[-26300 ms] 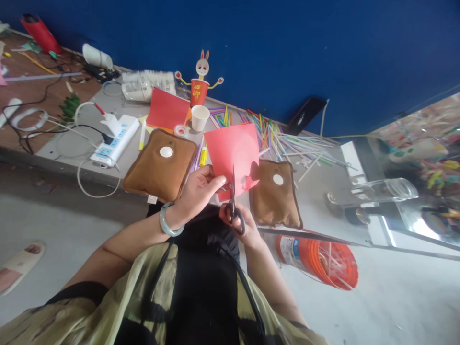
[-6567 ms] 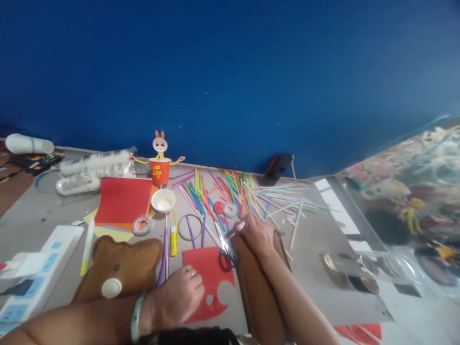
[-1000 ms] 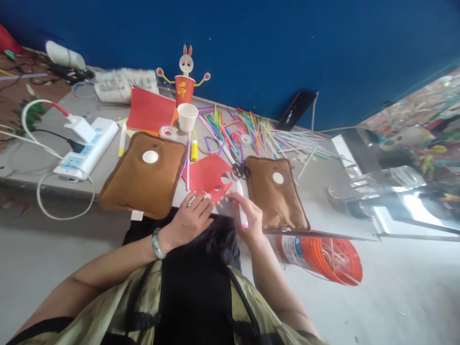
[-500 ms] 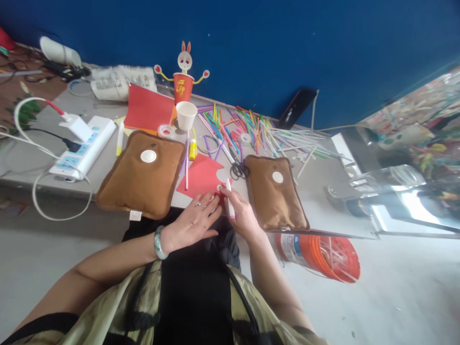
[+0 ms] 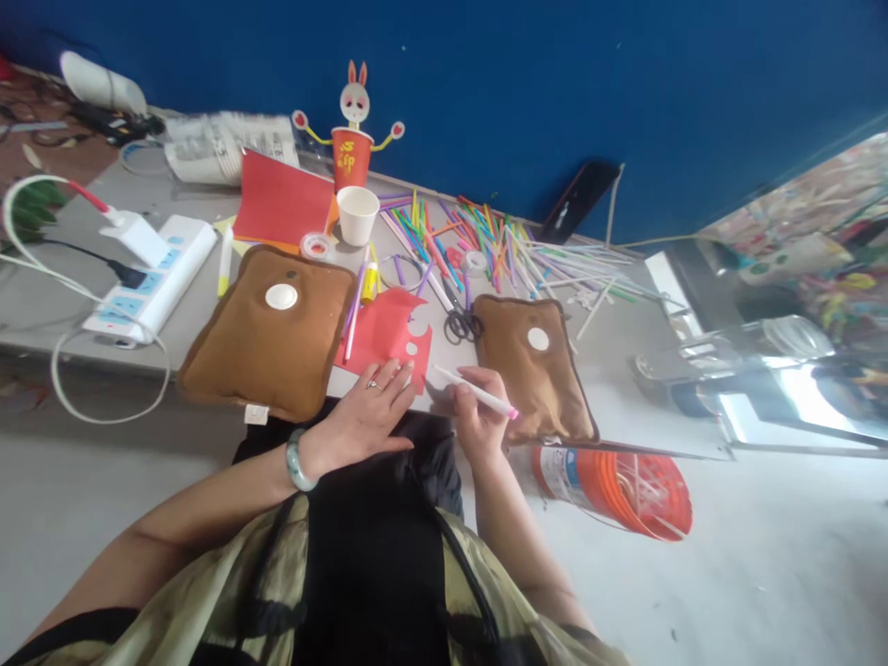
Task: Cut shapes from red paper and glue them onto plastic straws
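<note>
My left hand (image 5: pixel 367 407) lies flat with its fingers stretched over the lower part of a red sheet of paper (image 5: pixel 384 324). Pieces are cut out of the sheet's right edge, and a small white disc (image 5: pixel 412 349) shows near that edge. My right hand (image 5: pixel 480 416) is closed on a white marker with a pink end (image 5: pixel 489 398). The marker's tip points left, a little to the right of the paper. Black-handled scissors (image 5: pixel 462 324) lie just beyond my right hand. A rabbit figure on a red paper cup (image 5: pixel 352 157) stands at the back by the wall.
Brown hot-water bags lie at left (image 5: pixel 270 333) and right (image 5: pixel 534 370). Many coloured straws (image 5: pixel 478 240) are spread along the back. A white paper cup (image 5: pixel 357 215), a power strip (image 5: pixel 153 282) and a yellow glue stick (image 5: pixel 370 281) are on the table. An orange bucket (image 5: pixel 617 486) is below.
My right hand has drawn the marker away from the paper to the right and tilted it flatter. The white disc on the sheet is now uncovered. My left hand has shifted slightly left.
</note>
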